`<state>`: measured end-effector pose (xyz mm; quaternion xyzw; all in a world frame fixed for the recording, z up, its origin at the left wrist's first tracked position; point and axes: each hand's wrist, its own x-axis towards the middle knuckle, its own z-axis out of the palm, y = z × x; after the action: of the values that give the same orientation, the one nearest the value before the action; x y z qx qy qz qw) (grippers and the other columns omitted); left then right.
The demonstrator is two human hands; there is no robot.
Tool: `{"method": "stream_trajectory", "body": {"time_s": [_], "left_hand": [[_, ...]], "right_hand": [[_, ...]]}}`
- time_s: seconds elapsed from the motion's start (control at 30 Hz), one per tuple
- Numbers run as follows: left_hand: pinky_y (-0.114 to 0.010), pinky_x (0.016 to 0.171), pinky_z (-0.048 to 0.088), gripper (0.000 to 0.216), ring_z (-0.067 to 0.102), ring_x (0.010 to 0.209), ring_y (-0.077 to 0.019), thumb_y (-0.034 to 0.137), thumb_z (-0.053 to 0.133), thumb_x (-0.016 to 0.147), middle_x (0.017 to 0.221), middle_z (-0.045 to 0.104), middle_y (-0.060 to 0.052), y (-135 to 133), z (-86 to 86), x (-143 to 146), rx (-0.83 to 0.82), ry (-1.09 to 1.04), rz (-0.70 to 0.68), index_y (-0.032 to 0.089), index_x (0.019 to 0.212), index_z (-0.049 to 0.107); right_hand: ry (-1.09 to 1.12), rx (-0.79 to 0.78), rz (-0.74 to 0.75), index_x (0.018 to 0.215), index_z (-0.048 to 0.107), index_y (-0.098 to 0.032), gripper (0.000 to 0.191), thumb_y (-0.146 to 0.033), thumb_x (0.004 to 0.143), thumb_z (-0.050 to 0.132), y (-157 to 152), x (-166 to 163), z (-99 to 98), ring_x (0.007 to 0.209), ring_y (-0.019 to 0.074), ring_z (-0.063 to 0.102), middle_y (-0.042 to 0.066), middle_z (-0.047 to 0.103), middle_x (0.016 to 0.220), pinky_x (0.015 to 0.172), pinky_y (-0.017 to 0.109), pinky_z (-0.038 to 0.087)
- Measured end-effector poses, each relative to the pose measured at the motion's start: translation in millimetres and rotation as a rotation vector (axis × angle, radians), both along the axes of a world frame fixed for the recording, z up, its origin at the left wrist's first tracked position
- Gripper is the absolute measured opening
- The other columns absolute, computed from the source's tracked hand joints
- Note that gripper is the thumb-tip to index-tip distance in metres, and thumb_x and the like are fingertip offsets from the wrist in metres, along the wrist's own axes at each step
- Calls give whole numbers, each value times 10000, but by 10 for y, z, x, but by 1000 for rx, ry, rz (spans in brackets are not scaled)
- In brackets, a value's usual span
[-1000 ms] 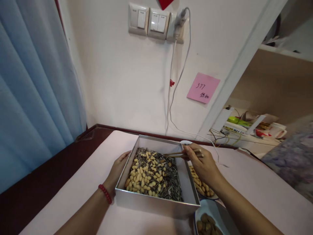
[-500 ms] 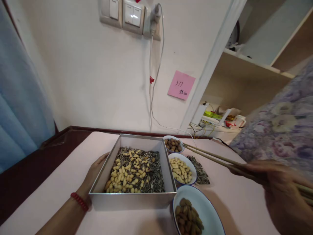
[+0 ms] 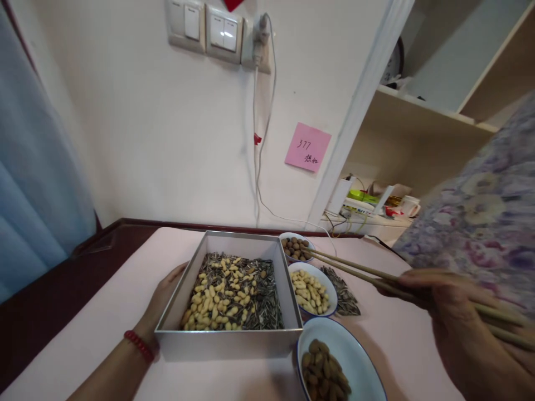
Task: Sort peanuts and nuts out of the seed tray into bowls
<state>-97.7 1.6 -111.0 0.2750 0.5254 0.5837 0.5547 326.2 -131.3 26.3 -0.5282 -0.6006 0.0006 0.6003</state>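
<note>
My left hand [image 3: 161,301] rests flat against the left wall of a silver square box [image 3: 228,342] filled with sunflower seeds and pale peanuts. My right hand [image 3: 455,320], close to the camera at the right, is closed on a pair of wooden chopsticks [image 3: 355,268]. Their tips reach over the far small bowl of brown nuts [image 3: 295,247]. Right of the box stand a bowl of pale peanuts [image 3: 311,285] and a near bowl of dark nuts [image 3: 334,362]. A loose pile of sunflower seeds [image 3: 343,292] lies on the pink table beside them.
The pink table [image 3: 401,340] meets a white wall with switches, a plugged-in white cable [image 3: 257,161] and a pink sticky note [image 3: 307,147]. A blue curtain [image 3: 37,167] hangs at the left. Shelves with clutter stand at the right, and flowered fabric [image 3: 489,217] fills the right edge.
My right hand has drawn back out of the box toward the camera, and the chopstick tips now point at the far nut bowl. The view swung right and uncovered the bowls. My left hand stays put.
</note>
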Motion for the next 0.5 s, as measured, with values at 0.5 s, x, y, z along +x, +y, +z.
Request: {"method": "stream_trajectory", "body": {"time_s": [0.5], "left_hand": [[-329,709,592,313,734,705,-227,219,733,751,849,776,-62,-81,59,120,61,-42,7,166,1060,715]], "right_hand": [[-87,-374,492,788,667,-189,447,-577,947,510,1212,-1058,-275,698,183,645,44,662,730,650,324,551]]}}
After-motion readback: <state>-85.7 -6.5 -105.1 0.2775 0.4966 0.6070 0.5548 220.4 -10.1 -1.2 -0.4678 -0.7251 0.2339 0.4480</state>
